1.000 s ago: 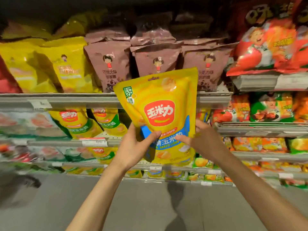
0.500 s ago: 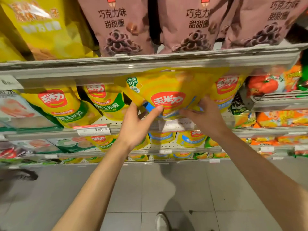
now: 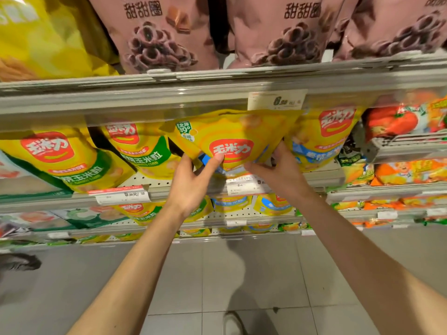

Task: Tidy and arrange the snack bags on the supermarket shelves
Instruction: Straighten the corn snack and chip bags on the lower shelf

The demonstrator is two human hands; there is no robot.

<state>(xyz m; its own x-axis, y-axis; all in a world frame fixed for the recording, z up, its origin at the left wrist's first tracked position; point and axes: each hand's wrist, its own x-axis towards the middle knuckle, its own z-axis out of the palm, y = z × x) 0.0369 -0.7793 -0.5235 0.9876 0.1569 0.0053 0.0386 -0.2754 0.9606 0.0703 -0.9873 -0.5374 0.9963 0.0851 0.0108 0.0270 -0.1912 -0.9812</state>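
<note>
Held by the left hand [image 3: 193, 184] and right hand [image 3: 280, 170], fingers clamped on its lower corners, the glossy yellow corn snack bag [image 3: 232, 139] has moved from open air into the middle shelf [image 3: 324, 176] at frame centre, so placing is nearly finished.

A grey shelf [image 3: 145, 97] runs across the upper frame, carrying pink snack bags [image 3: 159, 37] at centre and right and a yellow bag [image 3: 48, 37] at upper left. Below, a perforated shelf [image 3: 150, 183] holds yellow corn bags [image 3: 55, 163] leaning backward, price tags [image 3: 122, 195] clipped along its front edge.
</note>
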